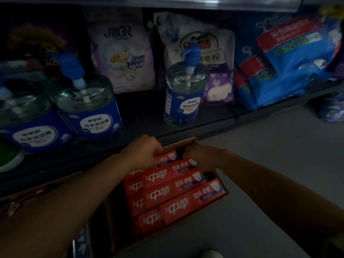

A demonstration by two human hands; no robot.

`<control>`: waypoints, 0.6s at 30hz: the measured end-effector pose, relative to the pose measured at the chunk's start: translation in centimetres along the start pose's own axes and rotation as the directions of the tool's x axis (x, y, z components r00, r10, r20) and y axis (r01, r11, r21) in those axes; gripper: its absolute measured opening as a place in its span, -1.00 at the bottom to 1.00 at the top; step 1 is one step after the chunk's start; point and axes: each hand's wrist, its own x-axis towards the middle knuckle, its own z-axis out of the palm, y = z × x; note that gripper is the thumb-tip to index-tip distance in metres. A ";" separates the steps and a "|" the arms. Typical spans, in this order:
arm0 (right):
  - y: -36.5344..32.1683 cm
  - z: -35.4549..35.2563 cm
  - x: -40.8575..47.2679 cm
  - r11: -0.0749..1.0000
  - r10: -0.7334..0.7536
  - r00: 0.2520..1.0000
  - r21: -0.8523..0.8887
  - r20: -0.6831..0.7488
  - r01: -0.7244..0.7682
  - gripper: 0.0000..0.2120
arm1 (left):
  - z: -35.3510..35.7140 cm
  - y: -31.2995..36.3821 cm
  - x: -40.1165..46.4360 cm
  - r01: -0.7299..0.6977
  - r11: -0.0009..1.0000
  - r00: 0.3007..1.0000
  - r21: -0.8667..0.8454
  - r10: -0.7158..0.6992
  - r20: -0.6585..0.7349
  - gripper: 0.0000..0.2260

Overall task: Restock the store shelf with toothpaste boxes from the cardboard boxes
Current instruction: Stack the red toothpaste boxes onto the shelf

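Dim view down at a low store shelf [141,112] and an open cardboard box [188,144] on the floor [270,164] in front of it. The cardboard box holds red toothpaste boxes [184,190] packed flat in overlapping layers. Both hands reach to its far end. The left hand [143,149] has its fingers curled over the end of the topmost toothpaste boxes; the right hand [201,157] curls around the same end from the other side. Fingertips are hidden behind the cartons, so how many are gripped cannot be told.

Risks, as judged: lifting several cartons by one end could let the lower ones slide out and drop back or onto the floor; the poor light could cause a misjudged placement; the open shelf space lies between pump bottles [184,94], which a carried stack might knock over.

Setting: the dark shelf bears clear pump bottles with blue labels, soap powder bags [122,56] behind them and blue packets [290,60] at right. The floor is plain grey. A second cardboard box [37,190] stands at left.
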 end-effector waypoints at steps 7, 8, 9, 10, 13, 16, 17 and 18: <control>-0.2 -0.5 0.1 0.999 -0.035 0.997 0.038 0.071 0.032 -0.70 | -1.5 -1.1 -1.5 0.010 1.000 1.000 0.008 -0.010 0.000 -0.77; -0.3 -0.7 0.1 0.999 -0.027 0.994 0.029 0.108 0.024 -0.56 | -1.7 -1.3 -1.8 0.013 1.000 1.000 0.021 -0.013 -0.006 -0.74; -0.4 -0.9 0.1 1.000 -0.019 0.990 -0.007 0.140 0.020 -0.41 | -1.9 -1.5 -2.0 0.016 0.999 1.000 0.034 -0.016 -0.017 -0.72; -0.5 -1.1 0.1 0.998 -0.024 0.988 -0.047 0.153 0.032 -0.32 | -2.1 -1.7 -2.3 0.019 0.999 0.999 0.042 -0.017 -0.031 -0.70; -0.6 -1.4 0.0 0.994 -0.025 0.992 -0.100 0.125 0.037 -0.37 | -2.6 -2.0 -2.8 0.018 0.999 0.999 0.040 -0.016 -0.045 -0.69; -0.7 -1.6 -0.4 0.995 -0.029 0.996 -0.089 0.085 0.037 -0.47 | -3.1 -2.1 -3.1 0.026 0.999 0.999 0.042 -0.024 -0.048 -0.65; -0.7 -1.8 -0.7 0.995 -0.031 0.997 -0.088 0.072 0.037 -0.46 | -3.3 -2.0 -3.2 0.022 0.999 0.998 0.041 -0.020 -0.054 -0.65; -0.6 -2.1 -1.1 0.995 -0.033 0.998 -0.088 0.060 0.038 -0.45 | -3.6 -1.9 -3.3 0.016 0.999 0.998 0.035 -0.014 -0.060 -0.66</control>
